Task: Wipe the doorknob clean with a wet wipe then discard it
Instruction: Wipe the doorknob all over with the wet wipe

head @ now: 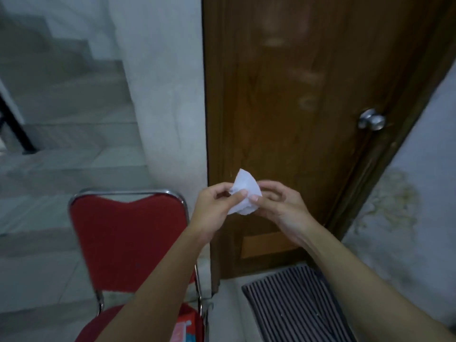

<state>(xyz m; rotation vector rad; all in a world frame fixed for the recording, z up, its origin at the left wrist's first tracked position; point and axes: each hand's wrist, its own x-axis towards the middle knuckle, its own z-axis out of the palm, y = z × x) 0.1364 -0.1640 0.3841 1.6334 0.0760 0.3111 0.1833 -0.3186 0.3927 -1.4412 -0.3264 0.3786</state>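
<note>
A white wet wipe [244, 191] is pinched between both my hands in front of the brown wooden door [283, 95]. My left hand [216, 206] grips its left side with thumb and fingers. My right hand [278, 203] holds its right side. The round silver doorknob [372, 119] sits on the door's right edge, up and to the right of my hands, well apart from them.
A red padded chair [128, 233] with a chrome frame stands at the lower left, a pink-and-blue packet [185, 327] on its seat. A striped doormat [296, 304] lies at the door's foot. Grey stairs [61, 119] rise at the left; a stained wall [407, 206] is at the right.
</note>
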